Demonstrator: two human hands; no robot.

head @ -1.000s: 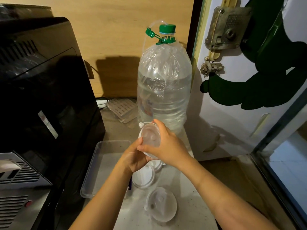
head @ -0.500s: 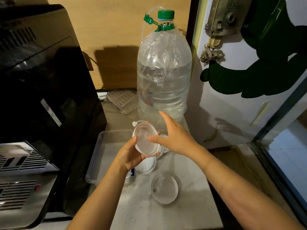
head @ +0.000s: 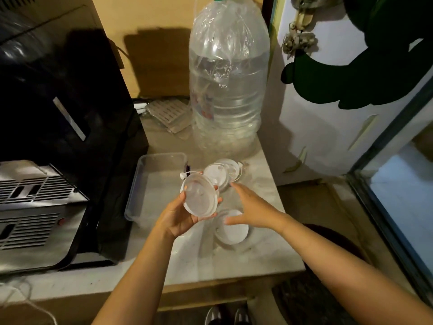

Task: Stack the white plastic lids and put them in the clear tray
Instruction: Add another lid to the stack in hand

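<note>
Held up in the left hand [head: 180, 214], above the counter [head: 262, 252], is a white plastic lid [head: 199, 195], tilted so that its round face is turned toward the camera; it is gripped at its rim by the curled fingers and thumb. To its right, the right hand [head: 253, 207] is seen spread and holding nothing, poised just over a second lid [head: 232, 228] that lies flat on the counter; contact with it cannot be made out. Farther away, two more lids [head: 222, 172] are seen overlapping on the counter, just near of a large water bottle [head: 227, 90]. At the left of the lids, the clear tray [head: 140, 184] is seen lying with no lids in it, beside a black appliance [head: 58, 113].
</note>
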